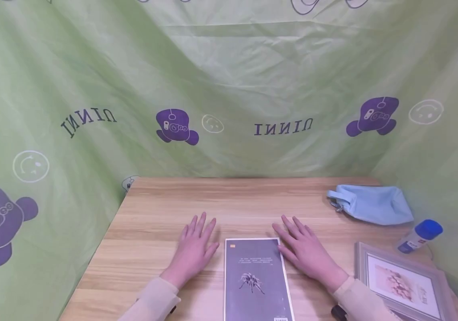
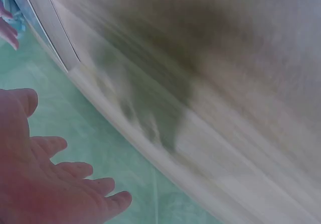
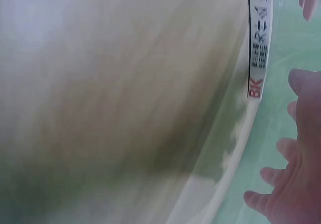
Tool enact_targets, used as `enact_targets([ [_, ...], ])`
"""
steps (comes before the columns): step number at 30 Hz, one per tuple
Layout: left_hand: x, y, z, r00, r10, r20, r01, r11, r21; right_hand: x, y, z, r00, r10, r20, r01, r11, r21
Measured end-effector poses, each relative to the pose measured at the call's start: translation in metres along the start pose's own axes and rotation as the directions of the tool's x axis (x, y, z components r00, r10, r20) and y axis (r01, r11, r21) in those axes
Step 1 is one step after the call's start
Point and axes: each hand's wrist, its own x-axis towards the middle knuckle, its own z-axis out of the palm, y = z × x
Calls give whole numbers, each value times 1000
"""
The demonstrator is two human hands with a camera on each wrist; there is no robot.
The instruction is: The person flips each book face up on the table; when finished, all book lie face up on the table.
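Note:
A dark purple-grey book [image 1: 253, 267] with a spider picture lies between my two hands, its near end cut off by the frame. To its left is my left hand [image 1: 193, 254], fingers extended and slightly spread, thumb pointing towards the book and apart from it. My right hand [image 1: 307, 252] is over the other side, fingers likewise extended, its thumb close to the book's right edge; I cannot tell whether they touch. Neither hand holds anything. In the right wrist view the lettered spine [image 3: 258, 43] of the book shows; palms and fingers appear in both wrist views.
On the wooden table [image 1: 153, 209] a light blue pouch [image 1: 377, 205] lies at the back right. Nearer are a blue-capped white and blue tube [image 1: 419, 236] and a grey picture frame [image 1: 405, 281] beside my right sleeve. A green patterned curtain [image 1: 229, 89] surrounds the table.

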Motion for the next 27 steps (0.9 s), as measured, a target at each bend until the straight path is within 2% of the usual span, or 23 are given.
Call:
enact_targets([
  [5,-14,7,0,1000,22,18,-22,1000,-14,-2,-6,3,998,-57,4,57,998,1],
  [12,-36,20,0,998,60,36,-60,998,-13,-3,-14,2,995,-95,21,95,995,8],
  [18,-62,39,7,989,135,66,-136,991,1,-1,-19,5,991,-128,32,128,991,29],
  [20,-72,46,10,980,191,59,-193,981,25,-1,-19,7,989,-141,39,140,990,29],
  [22,-80,52,16,965,261,32,-262,962,71,-1,-19,8,987,-152,43,151,988,29],
  [25,-89,58,25,931,363,-26,-353,919,175,-2,-18,10,987,-156,45,155,988,24],
  [27,-94,60,32,910,410,-59,-386,891,237,-3,-18,11,987,-153,47,152,988,23],
])
